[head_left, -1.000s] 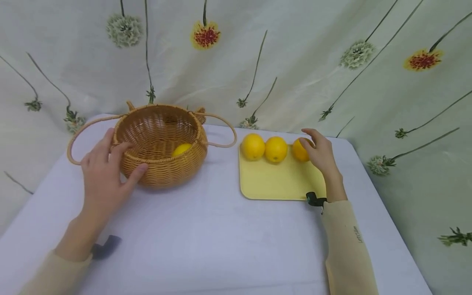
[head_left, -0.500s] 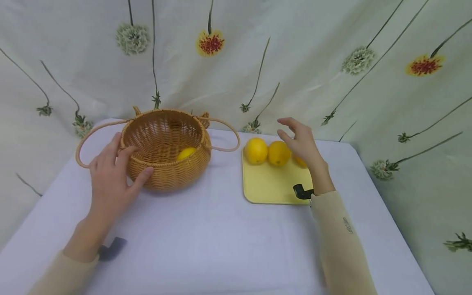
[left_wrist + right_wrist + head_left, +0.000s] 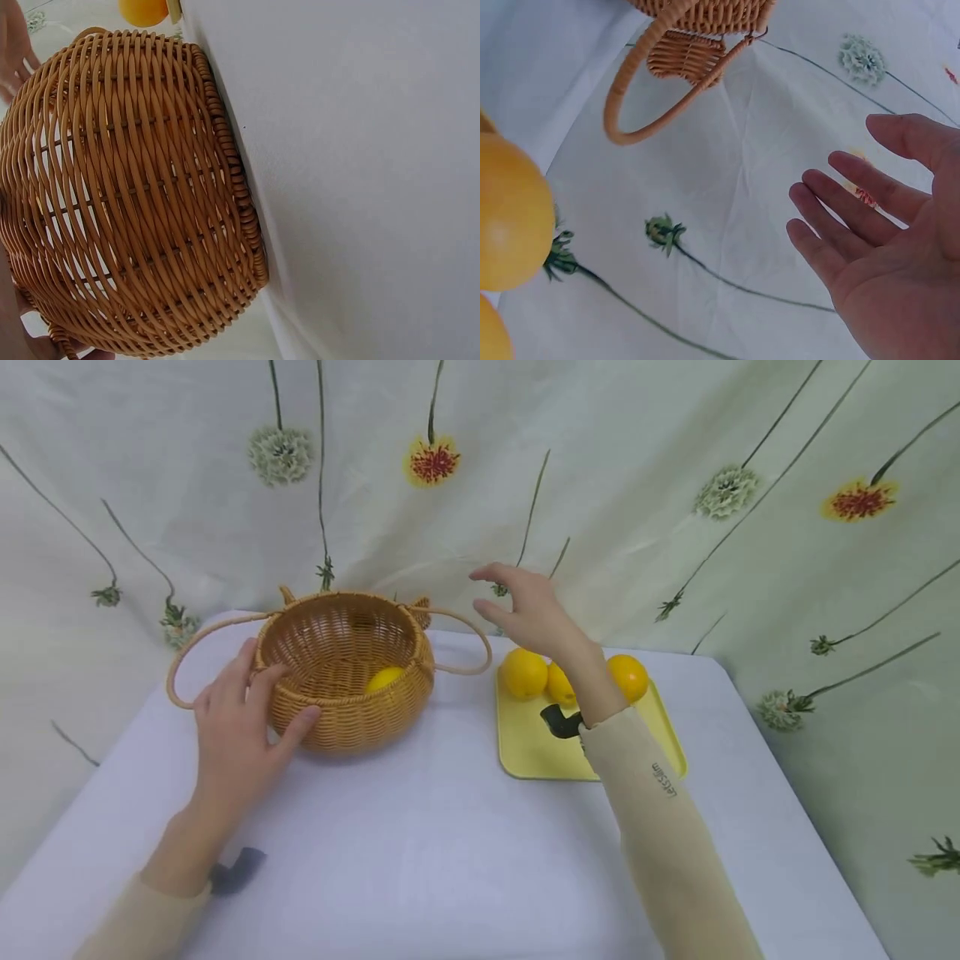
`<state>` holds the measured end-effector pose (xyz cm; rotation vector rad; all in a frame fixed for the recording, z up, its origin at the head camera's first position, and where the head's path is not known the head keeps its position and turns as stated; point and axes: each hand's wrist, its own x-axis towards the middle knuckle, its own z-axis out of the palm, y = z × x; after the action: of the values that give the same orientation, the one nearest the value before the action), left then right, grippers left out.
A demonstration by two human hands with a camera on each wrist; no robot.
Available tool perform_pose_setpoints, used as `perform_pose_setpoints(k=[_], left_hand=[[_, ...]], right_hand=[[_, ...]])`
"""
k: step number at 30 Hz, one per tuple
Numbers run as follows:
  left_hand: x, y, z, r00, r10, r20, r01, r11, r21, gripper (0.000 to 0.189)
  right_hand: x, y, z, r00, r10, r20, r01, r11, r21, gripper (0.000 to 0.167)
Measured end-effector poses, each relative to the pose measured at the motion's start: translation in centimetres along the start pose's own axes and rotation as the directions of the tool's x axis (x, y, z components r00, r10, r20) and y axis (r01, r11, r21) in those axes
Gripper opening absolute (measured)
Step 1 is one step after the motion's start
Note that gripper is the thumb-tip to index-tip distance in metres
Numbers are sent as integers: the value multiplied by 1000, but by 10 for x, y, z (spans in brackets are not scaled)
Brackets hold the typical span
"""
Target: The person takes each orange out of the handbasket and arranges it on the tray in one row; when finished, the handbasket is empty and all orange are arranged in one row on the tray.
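A round wicker basket (image 3: pixel 352 727) with two loop handles stands at the left, a yellow fruit (image 3: pixel 385 677) inside it. My left hand (image 3: pixel 238 735) holds its near left rim, fingers over the edge and thumb on the outer wall. The woven side of the basket (image 3: pixel 135 187) fills much of the left wrist view. My right hand (image 3: pixel 534 614) is raised over the back of the yellow tray (image 3: pixel 525 756). In the right wrist view the palm of that hand (image 3: pixel 900 255) holds nothing, its fingers spread. Three oranges (image 3: pixel 524 674) sit on the tray, the middle one partly behind my right wrist.
The white-covered table (image 3: pixel 420 852) extends in front of the basket and tray. A flower-printed cloth (image 3: pixel 630 460) hangs behind. One basket handle (image 3: pixel 480 647) sticks out to the right, between basket and tray.
My right hand has moved left from beside the rightmost orange, across the tray toward the basket; that orange has stayed on the tray. My left hand keeps its place on the basket rim.
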<state>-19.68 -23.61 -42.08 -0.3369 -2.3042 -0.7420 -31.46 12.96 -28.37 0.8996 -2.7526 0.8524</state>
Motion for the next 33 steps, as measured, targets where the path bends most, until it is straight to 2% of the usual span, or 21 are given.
perform_pose_setpoints(k=[5, 12, 17, 20, 24, 27, 29, 33], left_hand=[[-8, 0, 0, 999, -19, 29, 19, 1000, 12, 72], [-11, 1, 3, 1000, -6, 13, 6, 1000, 10, 78], [-7, 2, 2, 1000, 7, 2, -7, 1000, 12, 81], [-5, 2, 0, 1000, 13, -4, -13, 1000, 17, 82], [-4, 0, -3, 1000, 8, -6, -8, 1000, 19, 81], [-4, -1, -3, 1000, 5, -9, -5, 1000, 17, 80], [-3, -1, -2, 1000, 10, -13, -10, 1000, 15, 81], [0, 0, -1, 999, 26, -23, -26, 1000, 10, 82]], right_hand=[[14, -23, 18, 995, -24, 95, 24, 1000, 9, 47], [32, -47, 44, 974, -78, 214, 72, 997, 32, 51], [42, -67, 60, 952, -75, 297, 98, 993, -65, 57], [51, -82, 73, 920, -42, 389, 102, 986, -136, 62], [64, -98, 89, 846, 28, 532, 93, 975, -200, 73], [69, -106, 96, 799, 84, 596, 92, 962, -259, 73], [71, -109, 99, 778, 126, 616, 84, 950, -301, 68], [74, -113, 101, 752, 224, 620, 28, 929, -370, 57]])
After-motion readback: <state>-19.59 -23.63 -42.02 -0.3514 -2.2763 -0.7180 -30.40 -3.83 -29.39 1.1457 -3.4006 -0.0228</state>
